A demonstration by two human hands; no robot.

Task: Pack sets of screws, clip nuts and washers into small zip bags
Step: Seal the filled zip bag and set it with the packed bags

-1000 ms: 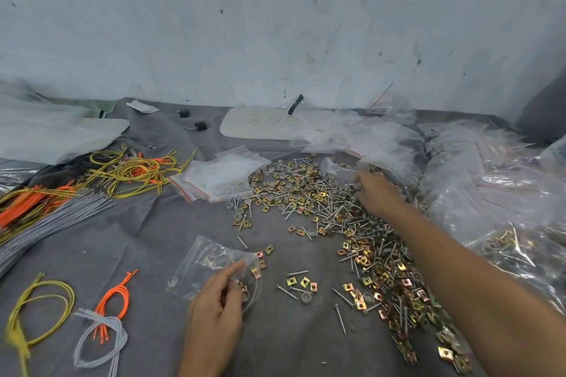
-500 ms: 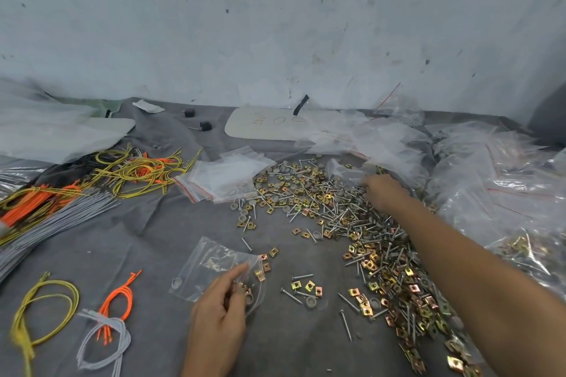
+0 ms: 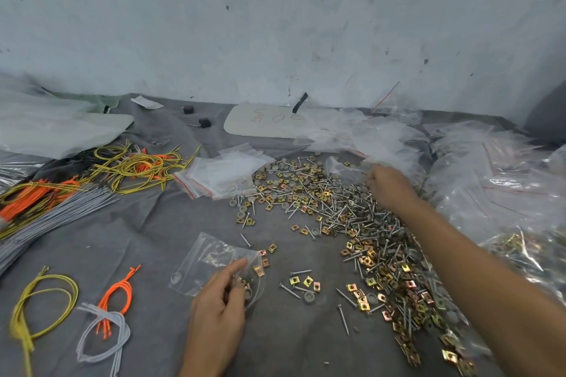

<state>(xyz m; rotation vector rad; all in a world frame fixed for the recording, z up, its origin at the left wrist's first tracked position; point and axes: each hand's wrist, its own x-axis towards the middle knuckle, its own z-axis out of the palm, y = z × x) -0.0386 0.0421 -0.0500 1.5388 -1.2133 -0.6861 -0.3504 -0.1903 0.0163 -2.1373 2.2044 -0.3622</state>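
Observation:
A small clear zip bag (image 3: 211, 263) lies on the grey cloth near the front, with a few clip nuts and a washer inside. My left hand (image 3: 219, 306) pinches its open mouth. A big heap of screws, brass clip nuts and grey washers (image 3: 361, 223) spreads from the middle to the lower right. My right hand (image 3: 387, 188) reaches over the far part of the heap, fingers curled down among the grey washers; what they hold is hidden. A small set of screws, clip nuts and a washer (image 3: 303, 286) lies just right of the bag.
A stack of empty zip bags (image 3: 223, 173) lies behind the heap. Filled and loose plastic bags (image 3: 490, 180) pile up at the right. Bundles of yellow, orange and grey cords (image 3: 61, 190) cover the left; smaller cord loops (image 3: 104, 315) lie front left. A wall stands behind.
My right hand has stayed at the far part of the heap, shifting slightly. The left hand keeps its hold on the bag.

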